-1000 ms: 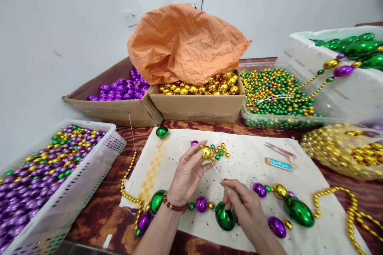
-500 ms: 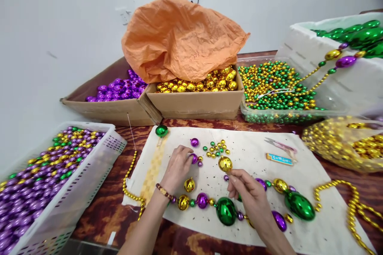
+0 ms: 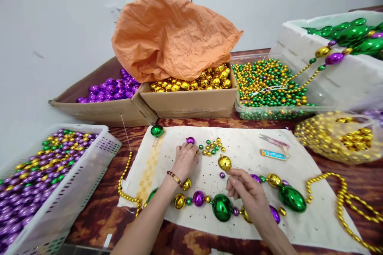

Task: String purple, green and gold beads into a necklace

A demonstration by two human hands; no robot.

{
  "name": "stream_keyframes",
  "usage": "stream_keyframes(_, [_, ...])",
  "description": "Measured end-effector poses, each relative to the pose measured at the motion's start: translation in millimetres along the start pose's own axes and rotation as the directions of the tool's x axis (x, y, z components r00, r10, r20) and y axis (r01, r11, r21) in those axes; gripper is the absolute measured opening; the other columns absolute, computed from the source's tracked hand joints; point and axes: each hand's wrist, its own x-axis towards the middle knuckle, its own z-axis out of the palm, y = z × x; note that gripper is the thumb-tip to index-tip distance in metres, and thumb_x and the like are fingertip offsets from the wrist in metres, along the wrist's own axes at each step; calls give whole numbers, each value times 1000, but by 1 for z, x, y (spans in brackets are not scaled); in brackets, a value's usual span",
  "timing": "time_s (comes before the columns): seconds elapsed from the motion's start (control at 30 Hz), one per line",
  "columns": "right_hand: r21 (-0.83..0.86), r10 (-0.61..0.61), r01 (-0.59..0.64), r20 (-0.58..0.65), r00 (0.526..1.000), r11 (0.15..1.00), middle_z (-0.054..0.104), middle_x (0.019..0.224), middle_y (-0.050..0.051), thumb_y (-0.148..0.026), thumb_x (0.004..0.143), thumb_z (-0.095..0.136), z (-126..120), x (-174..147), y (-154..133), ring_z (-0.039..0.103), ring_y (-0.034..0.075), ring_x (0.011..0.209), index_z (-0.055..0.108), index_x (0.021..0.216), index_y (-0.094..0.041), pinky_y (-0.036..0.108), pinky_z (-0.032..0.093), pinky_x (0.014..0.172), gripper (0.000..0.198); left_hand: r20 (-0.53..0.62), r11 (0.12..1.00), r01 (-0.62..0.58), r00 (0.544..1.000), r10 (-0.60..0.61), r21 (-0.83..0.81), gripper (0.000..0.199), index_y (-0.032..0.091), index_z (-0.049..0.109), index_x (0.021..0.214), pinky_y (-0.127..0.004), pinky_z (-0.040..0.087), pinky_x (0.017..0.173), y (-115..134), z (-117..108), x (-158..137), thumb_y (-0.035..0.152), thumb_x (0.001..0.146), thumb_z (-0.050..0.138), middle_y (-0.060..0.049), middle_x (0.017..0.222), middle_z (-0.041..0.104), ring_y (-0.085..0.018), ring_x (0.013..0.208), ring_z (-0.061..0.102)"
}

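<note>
Held a shiny gold round ball (image 3: 224,163) at the clock's centre, over a flat white cloth (image 3: 254,223), pinching the right hand (image 3: 247,189) together, thumb to forefinger, at its four-o'clock edge. Saw a thin pale strand (image 3: 216,141) rising from the ball toward eleven. Had the left hand (image 3: 187,161) bent low at nine, with a reddish-brown beaded bracelet (image 3: 175,177) around the wrist; could not tell from the hidden fingertips any gap or hold. Found a shiny purple round ball (image 3: 190,140) just beyond those fingers at ten, a loose cluster of small green and gold beads (image 3: 213,152) at eleven, and a tiny purple bead (image 3: 222,175) near at six. Noticed lower at six a large glossy green ball (image 3: 222,207), strung in line with purple and gold ones. Spotted pink-handled metal scissors (image 3: 277,142) at two, just above a small blue-and-orange case (image 3: 273,154), and a glossy green oval bead (image 3: 292,199) at four. Saw farther out a brown cardboard box (image 3: 188,104) of gold balls at eleven, partly beneath a crumpled orange sheet (image 3: 176,36).
</note>
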Motion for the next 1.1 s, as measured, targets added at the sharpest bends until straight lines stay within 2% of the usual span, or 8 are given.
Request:
stream_keyframes(0.3, [13, -6, 6, 1, 1000, 1000, 61, 72, 1, -38, 94, 49, 0, -1, -5, 60, 12, 58, 58, 103, -17, 23, 44, 52, 25, -90, 997, -21, 996, 14, -70, 23, 21, 59, 103, -38, 31, 84, 5, -2, 1, 16, 87, 44, -8, 104, 58, -24, 99, 47])
stream_keyframes(0.63, [13, 0, 0, -24, 1000, 1000, 62, 72, 2, -40, 93, 50, 0, -2, -11, 59, 13, 58, 59, 102, -17, 23, 45, 53, 27, -53, 993, -116, 992, 116, 10, 22, 19, 63, 81, -43, 31, 81, 16, 0, 34, 7, 83, 45, -12, 88, 60, -28, 95, 46])
stream_keyframes(0.7, [9, -7, 7, -27, 1000, 1000, 62, 71, 2, -41, 93, 50, 0, -2, -11, 60, 12, 57, 60, 101, -17, 23, 45, 52, 27, -90, 993, -99, 992, 94, -56, 19, 18, 64, 83, -45, 32, 84, 15, -2, 34, 10, 83, 47, -11, 89, 61, -28, 96, 47])
stream_keyframes(0.77, [3, -10, 10, -23, 1000, 1000, 62, 70, 2, -41, 93, 50, 0, -2, -11, 60, 13, 56, 61, 101, -17, 23, 46, 52, 28, -154, 954, -55, 988, 9, -294, 16, 19, 64, 92, -44, 33, 88, 15, -8, 31, 16, 84, 51, -10, 94, 62, -26, 98, 50])
stream_keyframes(0.83, [-9, -17, 16, -26, 1000, 1000, 63, 69, 2, -42, 93, 51, 0, -1, -12, 61, 13, 55, 61, 101, -16, 23, 46, 51, 29, -146, 731, -7, 981, -126, -682, 19, 20, 63, 100, -41, 38, 88, 16, -18, 24, 25, 85, 55, -8, 98, 63, -23, 94, 55])
stream_keyframes(0.9, [-36, -32, 32, -14, 999, 999, 64, 68, 3, -42, 91, 53, 0, -1, -12, 62, 14, 54, 63, 101, -16, 23, 47, 51, 30, -20, 302, 37, 983, -181, -952, 24, 20, 63, 104, -36, 43, 84, 19, -28, 16, 33, 86, 56, -7, 97, 65, -19, 87, 60])
stream_keyframes(1.0, [-88, -58, 61, 38, 998, 994, 65, 68, 3, -39, 92, 52, 0, -2, -12, 62, 14, 54, 64, 102, -16, 24, 49, 52, 28, 131, -247, 97, 984, -125, -964, 28, 17, 64, 107, -33, 46, 84, 24, -39, 5, 35, 86, 58, -7, 94, 65, -17, 85, 63])
stream_keyframes(1.1, [-131, -62, 70, 68, 996, 989, 63, 65, 2, -37, 93, 51, -1, -4, -12, 61, 14, 51, 65, 104, -16, 25, 50, 50, 28, 167, -453, 96, 978, -121, -886, 26, 17, 64, 107, -35, 47, 89, 27, -44, -2, 31, 85, 61, -6, 92, 65, -16, 87, 64])
